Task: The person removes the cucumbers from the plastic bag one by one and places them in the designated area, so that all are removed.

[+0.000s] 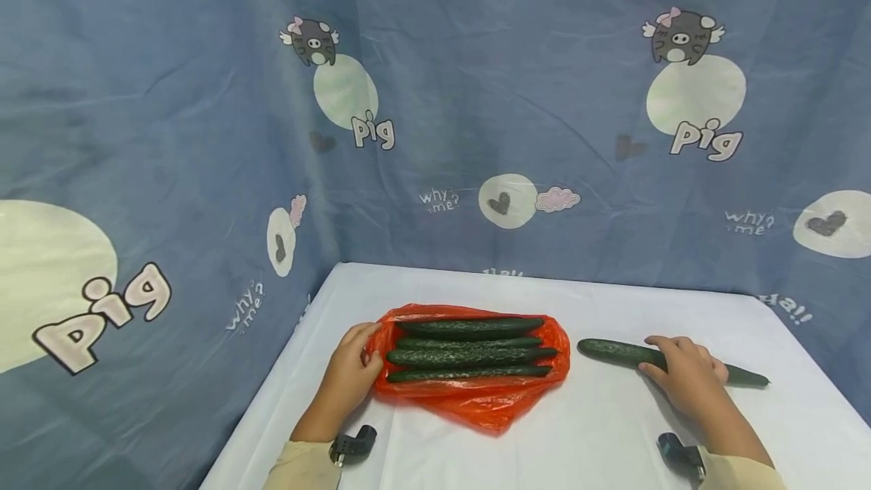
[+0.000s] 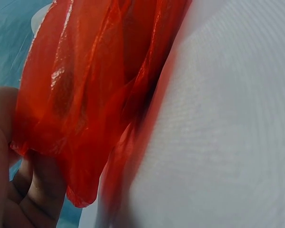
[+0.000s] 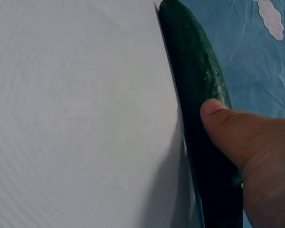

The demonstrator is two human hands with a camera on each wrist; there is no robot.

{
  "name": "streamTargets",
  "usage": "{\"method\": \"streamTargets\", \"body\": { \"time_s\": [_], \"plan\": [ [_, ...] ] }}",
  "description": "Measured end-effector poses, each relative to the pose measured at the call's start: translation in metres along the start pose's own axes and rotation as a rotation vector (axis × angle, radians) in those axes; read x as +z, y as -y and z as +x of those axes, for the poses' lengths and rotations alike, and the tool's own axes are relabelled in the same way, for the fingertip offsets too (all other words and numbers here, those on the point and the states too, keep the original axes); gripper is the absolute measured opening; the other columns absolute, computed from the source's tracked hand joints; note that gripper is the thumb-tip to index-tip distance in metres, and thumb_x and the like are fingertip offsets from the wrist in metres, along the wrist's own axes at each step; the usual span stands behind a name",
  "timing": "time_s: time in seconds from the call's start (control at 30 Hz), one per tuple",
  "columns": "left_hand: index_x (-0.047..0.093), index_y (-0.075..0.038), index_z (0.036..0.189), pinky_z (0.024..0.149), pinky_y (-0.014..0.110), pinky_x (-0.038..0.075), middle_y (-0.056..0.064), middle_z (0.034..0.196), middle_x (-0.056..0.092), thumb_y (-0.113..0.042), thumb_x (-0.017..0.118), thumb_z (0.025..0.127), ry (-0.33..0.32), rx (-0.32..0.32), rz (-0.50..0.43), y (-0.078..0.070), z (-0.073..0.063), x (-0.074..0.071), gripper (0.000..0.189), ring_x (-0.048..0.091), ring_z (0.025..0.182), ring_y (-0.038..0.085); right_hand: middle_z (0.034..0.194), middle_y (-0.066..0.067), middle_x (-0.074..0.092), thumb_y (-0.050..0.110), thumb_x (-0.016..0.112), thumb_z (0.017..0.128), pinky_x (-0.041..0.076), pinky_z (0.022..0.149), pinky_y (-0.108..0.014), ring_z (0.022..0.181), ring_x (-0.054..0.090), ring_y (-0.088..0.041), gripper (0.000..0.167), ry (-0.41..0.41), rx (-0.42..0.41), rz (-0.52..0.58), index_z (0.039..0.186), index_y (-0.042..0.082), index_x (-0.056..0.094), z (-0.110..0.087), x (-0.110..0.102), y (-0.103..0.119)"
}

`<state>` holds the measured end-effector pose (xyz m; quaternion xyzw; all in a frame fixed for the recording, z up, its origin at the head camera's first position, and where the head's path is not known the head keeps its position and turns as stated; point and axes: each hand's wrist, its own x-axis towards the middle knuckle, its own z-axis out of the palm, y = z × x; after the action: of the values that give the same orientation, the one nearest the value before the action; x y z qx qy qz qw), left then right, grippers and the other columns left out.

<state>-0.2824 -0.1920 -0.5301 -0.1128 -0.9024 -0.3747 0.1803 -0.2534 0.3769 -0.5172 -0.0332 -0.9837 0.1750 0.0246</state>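
Note:
A red plastic bag point(image 1: 490, 405) lies on the table with several cucumbers point(image 1: 469, 356) side by side in its opening. My left hand point(image 1: 349, 369) pinches the bag's left edge between thumb and fingers; the left wrist view shows the thin red plastic point(image 2: 85, 95) in that grip. To the right of the bag, a single long cucumber point(image 1: 612, 351) lies on the table. My right hand point(image 1: 690, 378) grips it around its middle from above. In the right wrist view the thumb point(image 3: 223, 118) presses on the cucumber's dark green side.
A white cloth point(image 1: 578, 437) covers the table. Behind and to the left hangs a blue curtain point(image 1: 435, 97) with printed pigs and lettering. A small dark wrist camera point(image 1: 354, 445) sits by the left wrist, another point(image 1: 677, 454) by the right.

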Motion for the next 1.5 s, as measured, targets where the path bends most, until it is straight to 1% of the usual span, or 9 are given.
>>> {"method": "streamTargets", "body": {
  "time_s": [0.1, 0.27, 0.37, 0.87, 1.0, 1.1, 1.23, 1.3, 1.5],
  "plan": [
    [0.065, -0.005, 0.139, 0.071, 0.023, 0.049, 0.01, 0.14, 0.06, -0.001, 0.067, 0.091, 0.008, -0.012, 0.003, 0.0, 0.001, 0.001, 0.049, 0.055, 0.091, 0.015, 0.137, -0.032, 0.051, 0.049, 0.075, 0.092, 0.024, 0.094, -0.078, 0.121, 0.044, -0.056, 0.069, 0.004, -0.002, -0.002, 0.145, 0.009, 0.056, -0.001, -0.001, 0.001],
    [0.066, -0.006, 0.139, 0.069, 0.022, 0.048, 0.009, 0.139, 0.061, 0.0, 0.067, 0.09, 0.005, -0.011, -0.004, 0.001, 0.0, 0.003, 0.049, 0.05, 0.077, 0.01, 0.136, -0.032, 0.054, 0.051, 0.072, 0.094, 0.027, 0.091, -0.078, 0.121, 0.047, -0.056, 0.067, 0.0, -0.023, 0.003, 0.143, 0.009, 0.057, -0.002, -0.001, 0.002],
    [0.066, -0.006, 0.139, 0.069, 0.021, 0.048, 0.008, 0.138, 0.061, 0.0, 0.067, 0.09, 0.004, -0.005, -0.005, 0.001, 0.0, 0.003, 0.049, 0.05, 0.077, 0.009, 0.137, -0.031, 0.053, 0.052, 0.07, 0.096, 0.027, 0.09, -0.078, 0.122, 0.046, -0.057, 0.065, -0.009, -0.045, 0.018, 0.143, 0.009, 0.058, -0.004, 0.0, 0.004],
    [0.064, -0.009, 0.142, 0.069, 0.023, 0.049, 0.008, 0.141, 0.06, 0.0, 0.066, 0.09, 0.016, -0.019, -0.009, -0.002, 0.0, 0.001, 0.052, 0.053, 0.08, 0.013, 0.138, -0.027, 0.057, 0.05, 0.066, 0.099, 0.033, 0.09, -0.075, 0.125, 0.049, -0.052, 0.058, -0.066, -0.133, 0.049, 0.141, 0.01, 0.061, 0.004, 0.015, 0.044],
    [0.065, -0.008, 0.142, 0.085, 0.035, 0.058, 0.008, 0.142, 0.06, 0.0, 0.067, 0.09, 0.01, -0.007, 0.003, -0.001, 0.0, 0.002, 0.052, 0.063, 0.101, 0.018, 0.137, -0.024, 0.059, 0.045, 0.069, 0.098, 0.034, 0.09, -0.072, 0.124, 0.05, -0.049, 0.054, -0.075, -0.155, 0.072, 0.14, 0.01, 0.063, 0.007, 0.019, 0.058],
    [0.065, -0.008, 0.142, 0.099, 0.045, 0.056, 0.009, 0.143, 0.06, -0.001, 0.068, 0.091, 0.008, -0.004, 0.004, -0.001, 0.0, 0.002, 0.052, 0.062, 0.121, 0.025, 0.136, -0.023, 0.06, 0.042, 0.071, 0.098, 0.035, 0.091, -0.07, 0.125, 0.05, -0.048, 0.052, -0.074, -0.171, 0.086, 0.139, 0.01, 0.064, 0.009, 0.021, 0.07],
    [0.064, -0.007, 0.142, 0.102, 0.048, 0.055, 0.01, 0.143, 0.06, 0.0, 0.067, 0.09, 0.009, -0.003, -0.002, -0.001, 0.0, 0.001, 0.052, 0.062, 0.124, 0.028, 0.132, -0.022, 0.063, 0.037, 0.072, 0.097, 0.039, 0.095, -0.07, 0.124, 0.053, -0.047, 0.048, -0.086, -0.217, 0.104, 0.135, 0.009, 0.066, 0.014, 0.027, 0.084],
    [0.064, -0.008, 0.142, 0.1, 0.046, 0.056, 0.009, 0.143, 0.06, 0.0, 0.067, 0.09, 0.007, 0.003, 0.003, -0.001, 0.0, 0.001, 0.052, 0.062, 0.124, 0.027, 0.13, -0.021, 0.065, 0.034, 0.073, 0.097, 0.04, 0.097, -0.071, 0.123, 0.053, -0.046, 0.046, -0.091, -0.236, 0.113, 0.134, 0.009, 0.067, 0.017, 0.031, 0.091],
    [0.065, -0.008, 0.14, 0.075, 0.027, 0.054, 0.008, 0.14, 0.06, 0.0, 0.067, 0.089, 0.003, 0.0, -0.003, -0.001, -0.001, 0.002, 0.052, 0.06, 0.104, 0.019, 0.132, -0.019, 0.065, 0.034, 0.074, 0.096, 0.04, 0.101, -0.071, 0.126, 0.053, -0.045, 0.048, -0.066, -0.272, 0.145, 0.136, 0.009, 0.066, 0.025, 0.039, 0.11]
  ]
}}
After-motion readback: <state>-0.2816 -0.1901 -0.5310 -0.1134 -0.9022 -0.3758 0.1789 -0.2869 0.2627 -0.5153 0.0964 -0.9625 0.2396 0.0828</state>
